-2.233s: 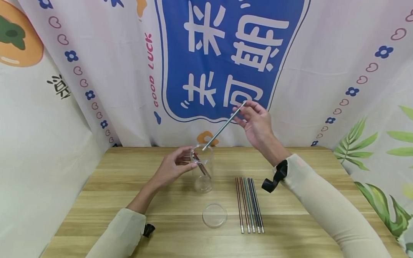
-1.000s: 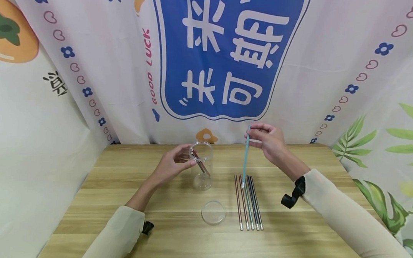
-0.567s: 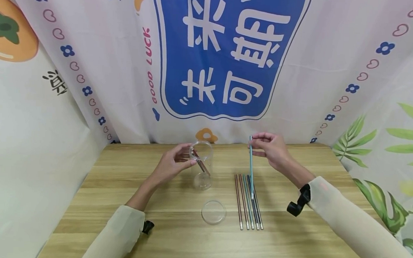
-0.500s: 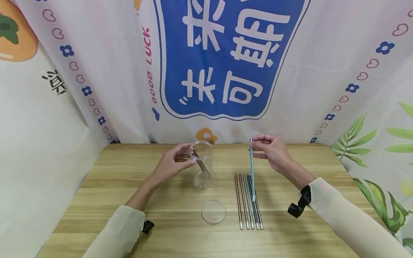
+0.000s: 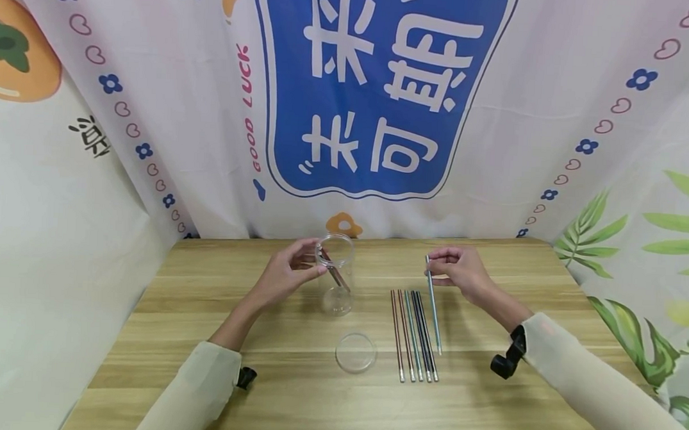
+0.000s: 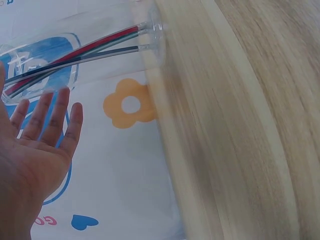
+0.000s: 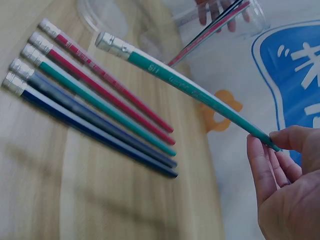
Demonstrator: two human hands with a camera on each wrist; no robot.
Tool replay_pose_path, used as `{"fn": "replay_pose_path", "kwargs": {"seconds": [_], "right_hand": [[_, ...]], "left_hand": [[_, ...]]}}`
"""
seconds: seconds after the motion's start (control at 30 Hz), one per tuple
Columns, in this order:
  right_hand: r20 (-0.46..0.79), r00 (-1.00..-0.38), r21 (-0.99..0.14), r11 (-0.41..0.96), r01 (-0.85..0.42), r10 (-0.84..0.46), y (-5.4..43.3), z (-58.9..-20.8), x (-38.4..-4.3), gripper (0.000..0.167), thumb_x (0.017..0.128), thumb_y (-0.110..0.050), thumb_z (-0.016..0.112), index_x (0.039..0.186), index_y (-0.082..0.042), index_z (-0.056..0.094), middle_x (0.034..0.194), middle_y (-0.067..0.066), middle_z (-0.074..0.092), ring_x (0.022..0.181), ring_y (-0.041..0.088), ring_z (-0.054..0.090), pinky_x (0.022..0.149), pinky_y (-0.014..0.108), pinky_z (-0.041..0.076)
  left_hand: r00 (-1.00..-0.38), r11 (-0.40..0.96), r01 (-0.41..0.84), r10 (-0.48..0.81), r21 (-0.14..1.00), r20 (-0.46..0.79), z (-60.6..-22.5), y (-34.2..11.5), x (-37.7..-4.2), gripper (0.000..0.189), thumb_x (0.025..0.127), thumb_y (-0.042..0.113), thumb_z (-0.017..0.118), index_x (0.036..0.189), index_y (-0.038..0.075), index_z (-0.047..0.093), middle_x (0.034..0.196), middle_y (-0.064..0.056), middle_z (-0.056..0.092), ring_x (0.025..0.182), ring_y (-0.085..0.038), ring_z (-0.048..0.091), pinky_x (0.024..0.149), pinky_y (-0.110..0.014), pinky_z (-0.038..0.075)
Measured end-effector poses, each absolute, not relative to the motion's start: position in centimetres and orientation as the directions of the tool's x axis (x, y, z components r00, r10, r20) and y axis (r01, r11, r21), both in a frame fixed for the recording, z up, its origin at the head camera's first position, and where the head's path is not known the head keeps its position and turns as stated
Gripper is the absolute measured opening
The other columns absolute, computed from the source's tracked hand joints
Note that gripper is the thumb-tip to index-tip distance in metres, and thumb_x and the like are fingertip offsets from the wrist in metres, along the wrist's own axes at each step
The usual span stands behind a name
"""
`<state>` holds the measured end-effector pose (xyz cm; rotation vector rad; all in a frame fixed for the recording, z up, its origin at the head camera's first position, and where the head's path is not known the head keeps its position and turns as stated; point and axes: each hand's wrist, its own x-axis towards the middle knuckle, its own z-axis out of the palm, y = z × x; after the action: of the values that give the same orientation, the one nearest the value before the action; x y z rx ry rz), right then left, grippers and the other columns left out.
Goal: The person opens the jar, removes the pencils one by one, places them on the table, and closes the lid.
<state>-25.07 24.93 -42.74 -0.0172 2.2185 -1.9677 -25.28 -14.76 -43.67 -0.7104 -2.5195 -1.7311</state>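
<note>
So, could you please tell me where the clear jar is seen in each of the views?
Head: the clear jar is near the centre, a little below the middle.
Left wrist: the clear jar lies sideways across the upper left.
Right wrist: the clear jar is at the top, right of centre.
Shared landmark: the orange flower print, visible in all three.
</note>
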Motion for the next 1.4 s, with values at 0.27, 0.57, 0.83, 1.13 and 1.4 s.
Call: {"fn": "replay_pose_path", "kwargs": {"seconds": [0.27, 0.57, 0.83, 1.13, 1.4], "right_hand": [[-0.169, -0.977, -0.976, 0.160, 0.148, -0.129, 25.8, -44.8, -24.6, 0.033, 0.099, 0.003, 0.070, 0.127, 0.016, 0.058, 0.108, 0.020, 0.073, 0.090, 0.017, 0.076, 0.093, 0.042, 0.064], [-0.157, -0.980, -0.959, 0.257, 0.121, -0.125, 26.0, -46.6, -24.1, 0.034, 0.097, 0.000, 0.074, 0.124, 0.015, 0.061, 0.104, 0.018, 0.074, 0.087, 0.018, 0.074, 0.086, 0.040, 0.066], [-0.184, -0.978, -0.951, 0.269, 0.151, -0.101, 25.8, -47.5, -24.0, 0.032, 0.097, 0.001, 0.073, 0.124, 0.014, 0.061, 0.103, 0.018, 0.072, 0.089, 0.021, 0.075, 0.083, 0.038, 0.067], [-0.218, -0.974, -0.938, 0.289, 0.192, -0.060, 25.5, -48.5, -24.1, 0.032, 0.096, 0.004, 0.073, 0.125, 0.012, 0.062, 0.099, 0.013, 0.070, 0.083, 0.017, 0.073, 0.077, 0.034, 0.067], [-0.221, -0.975, -0.926, 0.320, 0.202, -0.024, 25.3, -48.9, -23.9, 0.030, 0.094, 0.002, 0.076, 0.121, 0.010, 0.066, 0.097, 0.012, 0.072, 0.079, 0.017, 0.072, 0.072, 0.032, 0.067]], "left_hand": [[-0.893, 0.277, 0.372, 0.366, 0.886, 0.261, -43.7, -14.8, -25.2, 0.060, 0.096, 0.020, 0.082, 0.149, 0.008, 0.057, 0.131, -0.014, 0.071, 0.118, -0.031, 0.070, 0.102, -0.041, 0.060], [-0.893, 0.275, 0.373, 0.366, 0.886, 0.263, -43.6, -14.9, -25.3, 0.060, 0.096, 0.019, 0.081, 0.149, 0.006, 0.057, 0.132, -0.015, 0.070, 0.118, -0.031, 0.070, 0.103, -0.042, 0.059], [-0.892, 0.269, 0.374, 0.368, 0.888, 0.264, -43.6, -14.9, -25.3, 0.059, 0.095, 0.018, 0.082, 0.148, 0.008, 0.058, 0.131, -0.015, 0.071, 0.118, -0.031, 0.070, 0.102, -0.041, 0.060], [-0.891, 0.273, 0.378, 0.367, 0.885, 0.268, -43.7, -14.9, -25.3, 0.059, 0.095, 0.017, 0.082, 0.148, 0.008, 0.058, 0.130, -0.015, 0.071, 0.117, -0.031, 0.071, 0.103, -0.043, 0.059], [-0.890, 0.269, 0.379, 0.367, 0.886, 0.269, -43.8, -14.9, -25.4, 0.058, 0.095, 0.019, 0.083, 0.147, 0.009, 0.059, 0.130, -0.014, 0.072, 0.116, -0.030, 0.071, 0.102, -0.042, 0.060]]}}
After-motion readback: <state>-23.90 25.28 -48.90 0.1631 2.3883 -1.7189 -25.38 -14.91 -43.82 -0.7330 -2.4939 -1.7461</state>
